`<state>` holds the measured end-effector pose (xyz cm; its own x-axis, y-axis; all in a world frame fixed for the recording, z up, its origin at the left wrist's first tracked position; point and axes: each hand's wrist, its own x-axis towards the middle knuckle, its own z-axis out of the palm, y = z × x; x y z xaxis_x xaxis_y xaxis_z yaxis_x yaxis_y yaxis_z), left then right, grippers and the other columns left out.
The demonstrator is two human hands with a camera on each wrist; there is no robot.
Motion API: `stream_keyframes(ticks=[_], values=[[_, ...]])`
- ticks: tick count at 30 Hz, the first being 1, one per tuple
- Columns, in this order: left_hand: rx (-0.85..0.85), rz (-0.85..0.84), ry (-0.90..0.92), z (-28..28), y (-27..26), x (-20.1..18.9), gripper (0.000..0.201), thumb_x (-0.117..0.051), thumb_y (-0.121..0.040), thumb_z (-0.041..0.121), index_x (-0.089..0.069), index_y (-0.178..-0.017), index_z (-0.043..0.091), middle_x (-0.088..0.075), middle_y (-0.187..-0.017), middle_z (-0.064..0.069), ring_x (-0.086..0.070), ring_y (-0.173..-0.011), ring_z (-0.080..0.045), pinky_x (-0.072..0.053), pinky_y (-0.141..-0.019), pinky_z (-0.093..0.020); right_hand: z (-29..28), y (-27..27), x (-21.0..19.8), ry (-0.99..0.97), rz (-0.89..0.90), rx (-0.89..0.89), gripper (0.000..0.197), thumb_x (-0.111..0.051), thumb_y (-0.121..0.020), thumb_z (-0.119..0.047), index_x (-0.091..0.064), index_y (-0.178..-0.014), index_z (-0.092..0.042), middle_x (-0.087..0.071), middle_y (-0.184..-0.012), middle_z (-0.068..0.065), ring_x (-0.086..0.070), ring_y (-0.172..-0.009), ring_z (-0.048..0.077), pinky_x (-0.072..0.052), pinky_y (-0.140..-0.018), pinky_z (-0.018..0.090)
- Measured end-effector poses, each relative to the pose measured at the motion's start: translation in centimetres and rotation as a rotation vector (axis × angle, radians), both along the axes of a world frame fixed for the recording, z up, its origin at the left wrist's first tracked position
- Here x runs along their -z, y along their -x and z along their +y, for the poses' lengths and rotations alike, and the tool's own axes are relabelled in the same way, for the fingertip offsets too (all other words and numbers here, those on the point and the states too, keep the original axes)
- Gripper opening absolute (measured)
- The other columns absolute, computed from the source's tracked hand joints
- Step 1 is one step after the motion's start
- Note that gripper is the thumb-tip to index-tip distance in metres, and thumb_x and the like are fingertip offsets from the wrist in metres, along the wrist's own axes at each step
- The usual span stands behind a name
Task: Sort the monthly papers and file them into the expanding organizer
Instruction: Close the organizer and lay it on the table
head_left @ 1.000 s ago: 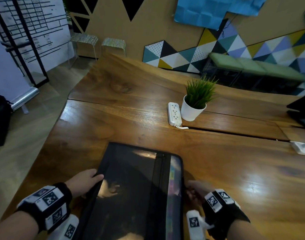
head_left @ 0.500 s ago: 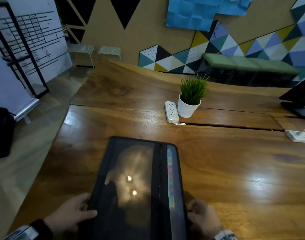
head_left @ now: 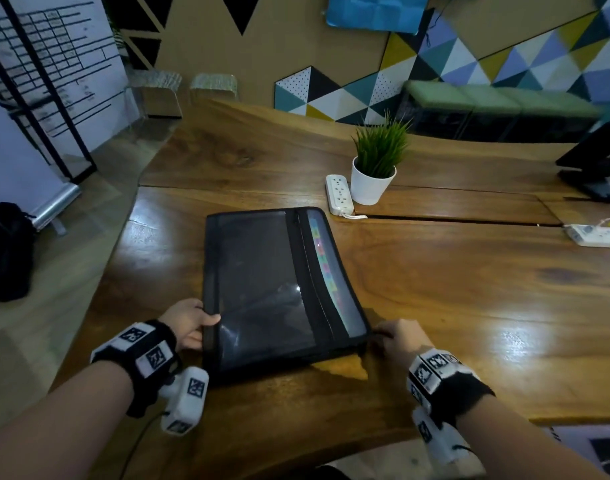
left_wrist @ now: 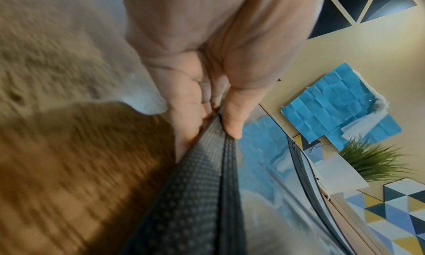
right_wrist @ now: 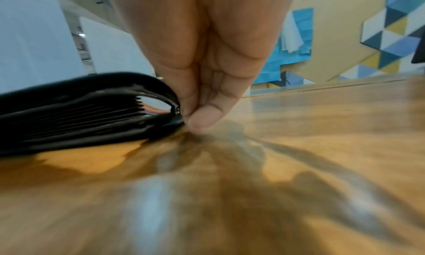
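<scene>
A black expanding organizer (head_left: 262, 289) lies flat on the wooden table (head_left: 469, 306), zipper running lengthwise, with coloured tabs (head_left: 326, 268) showing through its clear right strip. My left hand (head_left: 189, 322) pinches its near-left edge, thumb on top, as the left wrist view shows on the mesh edge (left_wrist: 207, 177). My right hand (head_left: 398, 336) pinches the near-right corner; in the right wrist view the fingertips (right_wrist: 197, 117) hold the zipper end beside the stacked pockets (right_wrist: 80, 113). No loose papers are in view.
A white power strip (head_left: 338, 194) and a potted plant (head_left: 374, 164) stand just beyond the organizer. Another white power strip (head_left: 596, 234) lies at the far right, below a dark stand (head_left: 597, 161). The table's left edge drops to the floor, where a black bag (head_left: 5, 251) sits.
The organizer has slid away from me across the table toward the power strip. Both hands went with it, still at its near corners.
</scene>
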<state>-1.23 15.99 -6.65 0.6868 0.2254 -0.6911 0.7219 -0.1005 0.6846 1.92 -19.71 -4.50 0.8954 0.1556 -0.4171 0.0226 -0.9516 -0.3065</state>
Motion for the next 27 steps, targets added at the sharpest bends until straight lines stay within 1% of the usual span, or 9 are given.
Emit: stream_keyframes(ticks=[4, 6, 8, 12, 13, 16, 19, 23, 27], values=[[0.019, 0.028, -0.024, -0.3, -0.2, -0.5, 0.001, -0.055, -0.093, 0.002, -0.054, -0.093, 0.002, -0.062, -0.074, -0.014, -0.061, -0.061, -0.025, -0.052, -0.040, -0.028, -0.6, 4.7, -0.5, 0.074, 0.001, -0.117, 0.023, -0.047, -0.092, -0.022, -0.064, -0.106, -0.027, -0.067, -0.102, 0.001, -0.062, -0.092, 0.018, -0.042, -0.069, 0.020], [0.063, 0.050, -0.096, -0.5, -0.5, -0.5, 0.016, -0.056, -0.093, 0.005, -0.053, -0.107, -0.003, -0.061, -0.076, -0.017, -0.059, -0.063, -0.028, -0.051, -0.038, -0.029, 0.2, 6.2, -0.7, 0.063, -0.012, -0.195, 0.021, -0.045, -0.092, -0.024, -0.063, -0.103, -0.023, -0.067, -0.101, 0.002, -0.062, -0.092, 0.019, -0.037, -0.067, 0.020], [0.093, 0.059, -0.117, -0.7, -0.7, -0.7, 0.025, -0.055, -0.093, 0.005, -0.050, -0.116, -0.005, -0.058, -0.077, -0.018, -0.057, -0.062, -0.027, -0.049, -0.035, -0.027, 1.5, 6.9, -0.8, 0.031, -0.031, -0.250, 0.021, -0.045, -0.092, -0.023, -0.064, -0.100, -0.020, -0.067, -0.100, 0.003, -0.061, -0.093, 0.019, -0.036, -0.068, 0.020], [0.106, 0.094, -0.119, -0.7, -0.6, -0.9, 0.034, -0.055, -0.093, 0.006, -0.047, -0.124, -0.007, -0.060, -0.086, -0.020, -0.060, -0.069, -0.030, -0.052, -0.038, -0.032, 5.4, 6.8, -0.9, 0.022, -0.058, -0.380, 0.022, -0.043, -0.092, -0.023, -0.063, -0.097, -0.018, -0.066, -0.100, 0.004, -0.062, -0.093, 0.022, -0.046, -0.076, 0.026], [0.103, 0.097, -0.098, -0.5, -0.7, -0.9, 0.037, -0.055, -0.093, 0.005, -0.045, -0.127, -0.007, -0.060, -0.093, -0.022, -0.061, -0.073, -0.032, -0.054, -0.043, -0.035, 6.6, 6.8, -1.0, 0.043, -0.045, -0.428, 0.022, -0.042, -0.092, -0.023, -0.062, -0.097, -0.016, -0.065, -0.100, 0.006, -0.062, -0.093, 0.024, -0.047, -0.077, 0.028], [0.102, 0.109, -0.059, -0.3, -1.0, -0.7, 0.049, -0.055, -0.094, 0.005, -0.035, -0.138, -0.004, -0.051, -0.129, -0.027, -0.058, -0.104, -0.041, -0.053, -0.073, -0.047, 10.3, 7.1, -1.0, 0.122, 0.001, -0.563, 0.024, -0.040, -0.092, -0.019, -0.061, -0.103, -0.011, -0.063, -0.105, 0.012, -0.061, -0.096, 0.031, -0.049, -0.081, 0.037], [0.142, 0.151, -0.061, -0.2, -1.4, -0.3, 0.047, -0.054, -0.095, 0.009, -0.037, -0.137, -0.004, -0.052, -0.131, -0.026, -0.058, -0.109, -0.039, -0.051, -0.085, -0.048, 14.6, 7.9, -1.0, 0.139, 0.019, -0.707, 0.024, -0.042, -0.091, -0.013, -0.061, -0.105, -0.007, -0.063, -0.106, 0.016, -0.060, -0.096, 0.034, -0.049, -0.080, 0.040], [0.182, 0.178, -0.105, 0.0, -1.7, 0.2, 0.038, -0.053, -0.096, 0.012, -0.045, -0.130, -0.004, -0.058, -0.123, -0.024, -0.060, -0.106, -0.037, -0.054, -0.084, -0.045, 20.7, 9.5, -1.4, 0.160, 0.073, -0.841, 0.022, -0.046, -0.091, -0.007, -0.060, -0.107, -0.003, -0.062, -0.107, 0.016, -0.060, -0.095, 0.034, -0.049, -0.075, 0.040], [0.213, 0.182, -0.132, 0.1, -2.0, 0.4, 0.035, -0.054, -0.095, 0.014, -0.049, -0.126, -0.003, -0.060, -0.119, -0.022, -0.063, -0.093, -0.032, -0.056, -0.067, -0.038, 22.5, 9.8, -1.3, 0.136, 0.115, -0.816, 0.019, -0.045, -0.092, -0.006, -0.061, -0.101, -0.001, -0.063, -0.102, 0.017, -0.060, -0.091, 0.033, -0.042, -0.065, 0.036]])
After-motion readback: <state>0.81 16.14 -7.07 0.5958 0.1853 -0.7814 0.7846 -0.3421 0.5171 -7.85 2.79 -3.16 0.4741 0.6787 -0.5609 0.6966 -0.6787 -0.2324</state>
